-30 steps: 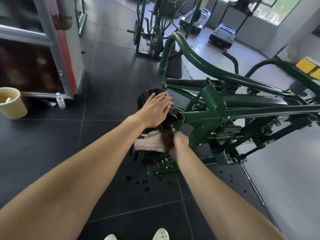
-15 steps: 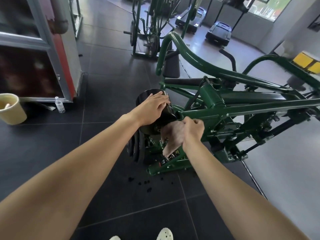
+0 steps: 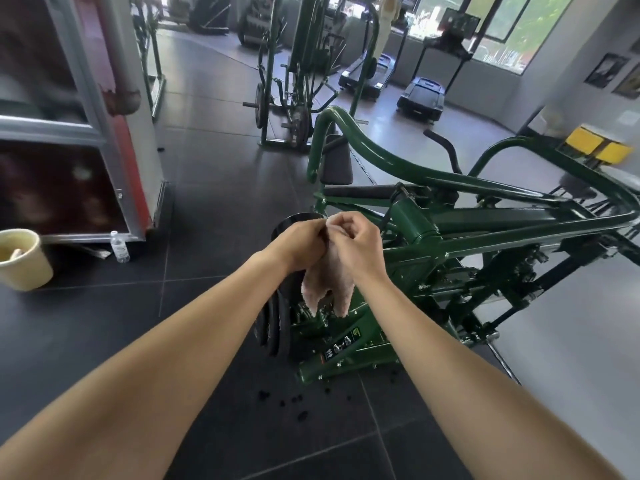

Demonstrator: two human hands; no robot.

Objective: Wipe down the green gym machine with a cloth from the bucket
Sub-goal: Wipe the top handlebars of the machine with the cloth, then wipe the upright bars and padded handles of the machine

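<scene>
A pale pink fluffy cloth (image 3: pixel 329 280) hangs in the air between my two hands, above the black weight plates (image 3: pixel 275 327) at the near end of the green gym machine (image 3: pixel 450 237). My left hand (image 3: pixel 301 242) grips the cloth's top edge from the left. My right hand (image 3: pixel 356 242) pinches the same edge from the right, fingers curled. Neither hand touches the machine. The cream bucket (image 3: pixel 22 259) stands on the dark floor at the far left.
A small water bottle (image 3: pixel 120 247) stands by a metal-framed door (image 3: pixel 86 133) on the left. Black crumbs (image 3: pixel 298 400) lie on the tiles before the machine's base. More green machines (image 3: pixel 298 81) and treadmills (image 3: pixel 420 98) stand farther back.
My left hand left the black plate and took hold of the cloth. My right hand lifted the cloth up off the machine's frame. Both hands now hold it together in the air.
</scene>
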